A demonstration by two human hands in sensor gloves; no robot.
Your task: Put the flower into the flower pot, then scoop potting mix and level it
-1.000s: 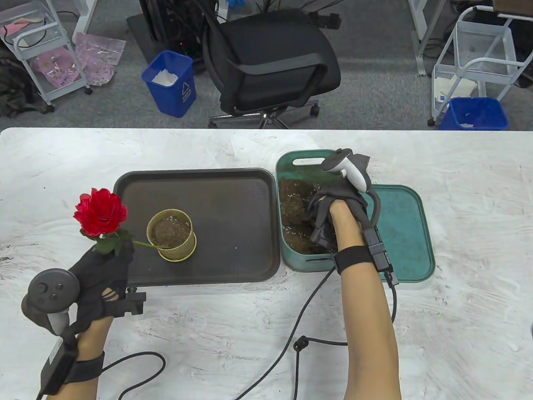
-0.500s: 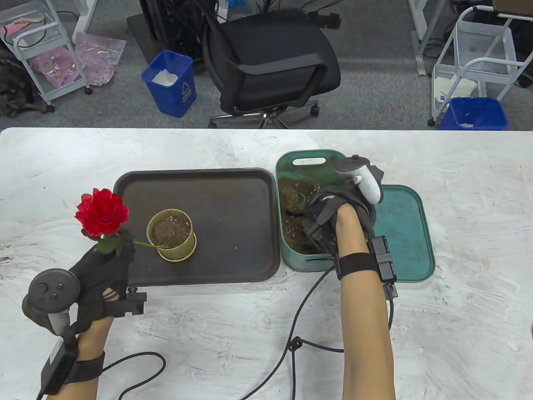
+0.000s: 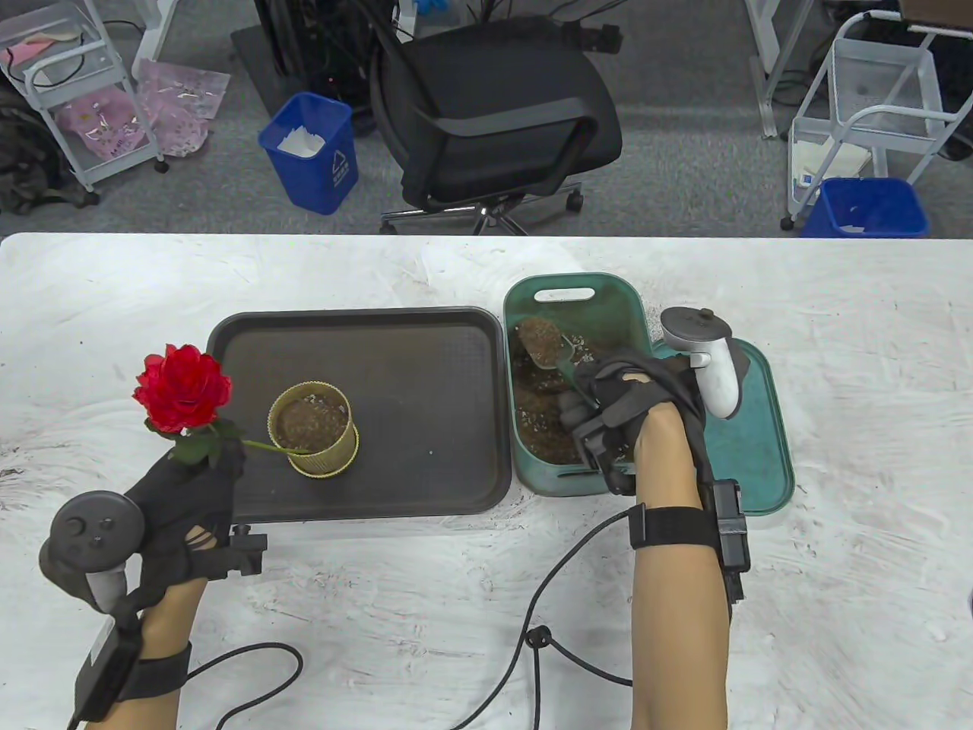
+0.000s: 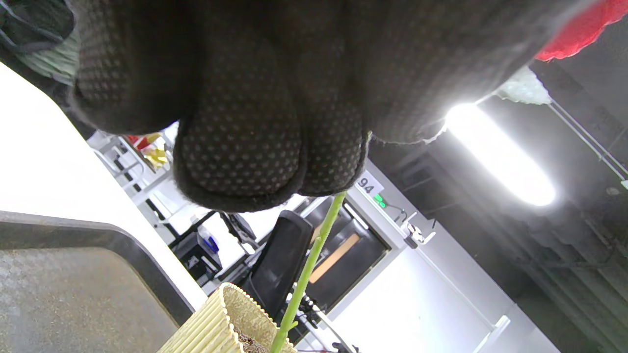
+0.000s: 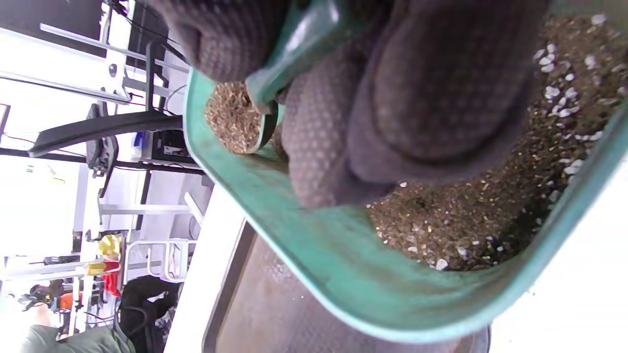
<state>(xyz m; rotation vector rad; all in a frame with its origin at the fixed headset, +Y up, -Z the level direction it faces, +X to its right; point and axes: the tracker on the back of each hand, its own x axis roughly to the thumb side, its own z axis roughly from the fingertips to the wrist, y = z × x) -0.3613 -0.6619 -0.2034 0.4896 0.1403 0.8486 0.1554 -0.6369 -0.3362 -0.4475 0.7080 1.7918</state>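
Observation:
A red flower [image 3: 183,389] leans left out of the small gold pot [image 3: 312,430] on the dark tray [image 3: 426,380]; its green stem [image 4: 305,274] runs down into the pot's soil. My left hand [image 3: 186,487] grips the stem just below the bloom, fingers [image 4: 245,142] curled round it. My right hand [image 3: 608,414] holds a green scoop [image 3: 546,346] heaped with potting mix over the green bin [image 3: 578,293]. In the right wrist view the loaded scoop [image 5: 235,115] sits above the bin's soil [image 5: 471,211].
A green lid [image 3: 749,426] lies right of the bin. Glove cables [image 3: 547,593] trail over the white table near its front edge. Beyond the far edge stand an office chair [image 3: 494,114], blue waste bins [image 3: 312,152] and wire carts.
My right hand has drawn back toward me and turned, lifting the scoop out of the soil with a heap of mix. The left hand and flower have stayed put.

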